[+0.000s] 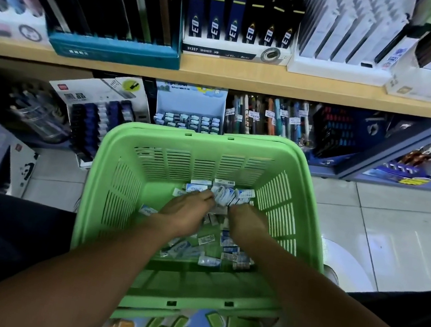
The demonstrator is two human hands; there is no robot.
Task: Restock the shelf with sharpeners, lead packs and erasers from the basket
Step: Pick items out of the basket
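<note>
A green slatted basket stands in front of me below the shelf. Several small white-and-blue erasers lie scattered on its bottom. Both my hands are down inside it. My left hand and my right hand are side by side, fingers curled around a bunch of erasers gathered between them at the far end. On the lower shelf, just beyond the basket, an open light-blue display box holds rows of the same erasers.
To the left of the eraser box stands a lead-pack display. To its right are upright pens. The upper wooden shelf carries pencil boxes. A grey shelf post slants at right, over tiled floor.
</note>
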